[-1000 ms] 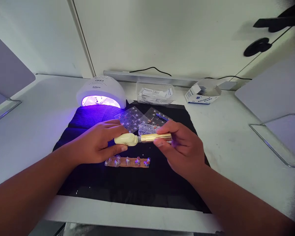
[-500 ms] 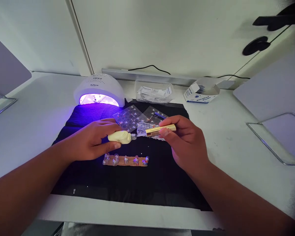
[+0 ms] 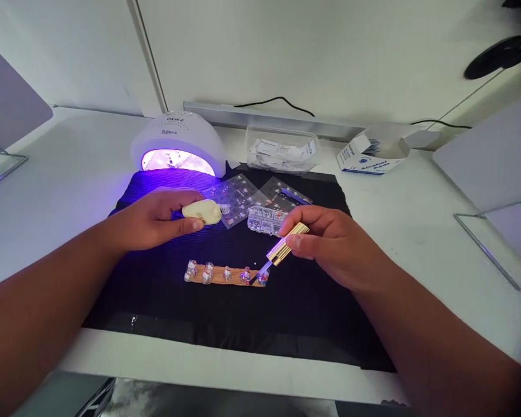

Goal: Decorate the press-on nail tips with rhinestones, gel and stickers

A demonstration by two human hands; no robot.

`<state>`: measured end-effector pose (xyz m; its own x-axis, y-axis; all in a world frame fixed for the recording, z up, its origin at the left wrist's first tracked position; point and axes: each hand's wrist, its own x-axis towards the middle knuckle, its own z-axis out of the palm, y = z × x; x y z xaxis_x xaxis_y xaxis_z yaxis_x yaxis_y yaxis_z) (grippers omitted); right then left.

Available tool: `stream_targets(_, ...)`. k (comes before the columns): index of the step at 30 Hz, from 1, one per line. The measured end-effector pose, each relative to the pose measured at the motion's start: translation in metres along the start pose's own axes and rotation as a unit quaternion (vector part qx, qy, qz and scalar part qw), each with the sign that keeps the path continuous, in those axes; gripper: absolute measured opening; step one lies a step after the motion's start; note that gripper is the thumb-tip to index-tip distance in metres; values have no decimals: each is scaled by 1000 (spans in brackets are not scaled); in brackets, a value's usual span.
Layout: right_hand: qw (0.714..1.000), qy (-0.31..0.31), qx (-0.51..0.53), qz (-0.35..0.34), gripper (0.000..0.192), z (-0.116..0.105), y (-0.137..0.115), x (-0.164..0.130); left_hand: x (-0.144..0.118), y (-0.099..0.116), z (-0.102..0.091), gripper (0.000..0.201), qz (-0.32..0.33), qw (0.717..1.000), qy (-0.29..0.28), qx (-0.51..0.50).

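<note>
My left hand (image 3: 167,217) is closed around a cream nail polish bottle (image 3: 203,212), tilted on its side with its open neck to the right. Between thumb and fingers, my right hand (image 3: 325,237) grips the gold cap of the nail polish brush (image 3: 282,249). Its bristle tip points down and left, at the right end of a wooden strip (image 3: 216,274). Several decorated false nails (image 3: 207,273) are fixed along that strip. Whether the bristles touch a nail I cannot tell. Just behind my right hand lies a clear compartment box (image 3: 263,220) of small decorations.
A lit white nail lamp (image 3: 178,139) stands at the back left of the black mat (image 3: 226,324). Sticker sheets (image 3: 237,194) lie behind the strip. Farther back are a clear tub (image 3: 282,165) of packets and an alcohol pad box (image 3: 371,159).
The brush has come out of the bottle neck and moved down to the strip's right end, now tilted downward. My left hand has drawn the bottle away to the upper left.
</note>
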<state>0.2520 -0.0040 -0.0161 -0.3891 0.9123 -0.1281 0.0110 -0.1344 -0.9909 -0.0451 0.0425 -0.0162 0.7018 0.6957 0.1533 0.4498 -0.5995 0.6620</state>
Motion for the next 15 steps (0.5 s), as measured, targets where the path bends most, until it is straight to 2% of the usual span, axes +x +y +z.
stream_targets(8,993,-15,-113,28,9,-1,0,0,1,1,-1,17,-14,1000,-10,2)
stream_targets(15,996,-24,-82,20,7,2,2,2,2,3,2,18,-12,1000,-4,8)
